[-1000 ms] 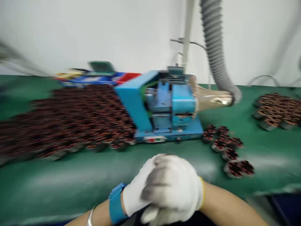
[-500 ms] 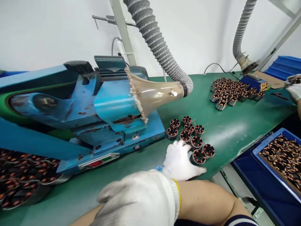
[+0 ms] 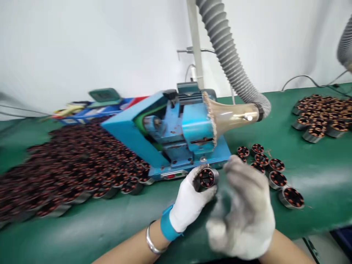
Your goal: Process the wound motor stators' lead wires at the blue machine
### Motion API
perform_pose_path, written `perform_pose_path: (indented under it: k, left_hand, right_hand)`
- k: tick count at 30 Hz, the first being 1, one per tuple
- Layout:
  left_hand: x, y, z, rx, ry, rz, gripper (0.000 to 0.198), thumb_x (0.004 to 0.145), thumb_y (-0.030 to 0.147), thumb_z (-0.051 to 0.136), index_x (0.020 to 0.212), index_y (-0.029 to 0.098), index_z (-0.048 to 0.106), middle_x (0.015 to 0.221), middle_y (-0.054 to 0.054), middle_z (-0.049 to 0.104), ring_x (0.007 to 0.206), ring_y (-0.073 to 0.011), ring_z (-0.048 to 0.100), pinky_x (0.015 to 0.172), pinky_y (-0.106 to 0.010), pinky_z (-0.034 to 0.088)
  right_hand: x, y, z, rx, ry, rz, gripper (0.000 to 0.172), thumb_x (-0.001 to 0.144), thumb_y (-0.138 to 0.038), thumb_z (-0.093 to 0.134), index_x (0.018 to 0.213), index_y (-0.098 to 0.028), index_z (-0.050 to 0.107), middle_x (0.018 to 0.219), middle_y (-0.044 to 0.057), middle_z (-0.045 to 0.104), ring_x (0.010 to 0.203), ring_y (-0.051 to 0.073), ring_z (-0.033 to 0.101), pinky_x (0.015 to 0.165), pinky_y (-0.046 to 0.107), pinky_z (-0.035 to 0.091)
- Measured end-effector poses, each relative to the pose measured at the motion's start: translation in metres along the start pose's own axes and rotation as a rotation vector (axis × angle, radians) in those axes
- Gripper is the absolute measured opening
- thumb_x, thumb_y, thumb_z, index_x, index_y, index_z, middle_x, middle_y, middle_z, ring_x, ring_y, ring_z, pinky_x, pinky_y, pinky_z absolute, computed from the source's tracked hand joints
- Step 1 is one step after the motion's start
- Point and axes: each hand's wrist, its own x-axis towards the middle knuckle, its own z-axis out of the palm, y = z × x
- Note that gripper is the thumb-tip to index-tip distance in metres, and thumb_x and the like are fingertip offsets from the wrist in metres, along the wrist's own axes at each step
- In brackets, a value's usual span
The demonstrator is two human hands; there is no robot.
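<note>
My left hand [image 3: 189,196], in a white glove with a blue wrist strap, grips a motor stator [image 3: 208,178] with a steel ring and copper windings. The fingers wrap round its side, and its open face is turned up toward me. Just to the right, my right hand [image 3: 244,212], in a soiled white glove, is raised over the bench, blurred by motion. Its thumb and fingers are apart with nothing between them. Behind it stands a small group of stators [image 3: 277,179], partly covered by the hand.
A blue belt sanding machine [image 3: 165,135] with a clear hood and grey hose [image 3: 228,47] stands behind my hands. A large mass of stators [image 3: 82,165] fills the left of the green bench [image 3: 110,227]. More stators [image 3: 316,128] lie at the far right.
The view has swung left. My left hand has come away from the stator group with one stator in its grip. My right hand has moved from left of it to its right.
</note>
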Motion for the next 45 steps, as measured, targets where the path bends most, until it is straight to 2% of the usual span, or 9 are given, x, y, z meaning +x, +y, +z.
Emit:
perform_pose_path:
  k: [3,6,8,14,18,23,30,35,45]
  left_hand:
    - [0.004,0.005,-0.031,-0.169,0.051,-0.024,0.054,0.064,0.03,0.07,0.114,0.017,0.054,0.11,-0.01,0.069,0.104,-0.0272,0.065,0.096,-0.043,0.05]
    - [0.006,0.009,-0.044,-0.327,0.025,-0.035,0.058,0.067,0.03,0.071,0.12,0.017,0.051,0.12,-0.012,0.064,0.113,-0.028,0.06,0.101,-0.044,0.046]
    - [0.004,0.01,-0.045,-0.345,-0.02,-0.04,0.058,0.07,0.027,0.071,0.122,0.018,0.05,0.123,-0.011,0.063,0.118,-0.0274,0.057,0.105,-0.044,0.042]
    - [-0.005,0.014,-0.041,-0.51,-0.151,0.002,0.057,0.069,0.029,0.074,0.121,0.019,0.056,0.129,-0.011,0.06,0.125,-0.03,0.051,0.107,-0.044,0.04]
    - [0.0,0.023,-0.038,-0.593,0.092,-0.096,0.033,0.072,0.038,0.072,0.096,0.016,0.069,0.111,-0.01,0.069,0.113,-0.0279,0.06,0.103,-0.042,0.044]
    - [0.01,0.03,-0.052,-0.717,0.325,-0.11,0.022,0.071,0.039,0.07,0.075,0.019,0.06,0.092,-0.004,0.07,0.093,-0.0214,0.067,0.091,-0.041,0.052]
    - [0.009,0.021,-0.029,-0.365,0.073,0.012,0.071,0.057,0.028,0.08,0.121,0.019,0.051,0.121,-0.012,0.064,0.103,-0.0261,0.065,0.09,-0.04,0.053]
    - [0.024,0.035,-0.005,-0.214,0.129,0.076,0.046,0.065,0.033,0.076,0.105,0.016,0.062,0.106,-0.008,0.071,0.101,-0.0243,0.066,0.096,-0.039,0.049]
    - [0.04,0.057,-0.012,-0.147,0.112,0.046,0.041,0.064,0.036,0.078,0.097,0.014,0.069,0.097,-0.008,0.074,0.094,-0.0254,0.068,0.092,-0.039,0.051]
  right_hand:
    - [0.015,0.005,-0.002,-0.071,0.046,0.29,0.082,0.068,-0.047,0.074,0.137,-0.021,0.039,0.122,0.015,0.055,0.107,0.033,0.06,0.088,0.049,0.054]
    - [0.023,0.01,0.008,-0.18,-0.333,0.413,0.079,0.058,-0.039,0.08,0.129,-0.028,0.049,0.111,0.007,0.064,0.086,0.029,0.067,0.067,0.041,0.057]
    - [0.02,0.011,0.019,-0.214,-0.419,0.399,0.072,0.061,-0.032,0.076,0.128,-0.03,0.05,0.115,0.004,0.063,0.092,0.028,0.066,0.071,0.04,0.057]
    - [0.005,0.02,0.04,-0.34,-0.314,0.258,0.057,0.064,-0.013,0.062,0.121,-0.022,0.055,0.114,0.007,0.063,0.1,0.029,0.061,0.082,0.043,0.054]
    - [0.006,0.02,0.039,-0.295,-0.331,0.146,0.055,0.066,-0.016,0.065,0.12,-0.018,0.054,0.115,0.009,0.064,0.098,0.029,0.062,0.081,0.043,0.055]
    - [0.007,0.016,0.037,-0.227,-0.303,0.121,0.048,0.071,-0.022,0.065,0.118,-0.018,0.055,0.114,0.009,0.064,0.098,0.028,0.063,0.082,0.041,0.055]
    - [0.012,0.025,0.041,-0.208,-0.129,0.334,0.04,0.075,-0.032,0.065,0.112,-0.02,0.059,0.106,0.007,0.064,0.093,0.024,0.063,0.084,0.037,0.053]
    - [0.019,0.031,0.043,-0.295,-0.034,0.397,0.032,0.078,-0.036,0.06,0.105,-0.019,0.06,0.098,0.008,0.064,0.089,0.025,0.063,0.085,0.037,0.052]
    - [0.032,0.034,0.04,-0.273,-0.031,0.409,0.03,0.079,-0.036,0.058,0.104,-0.019,0.059,0.093,0.006,0.061,0.087,0.025,0.062,0.083,0.036,0.052]
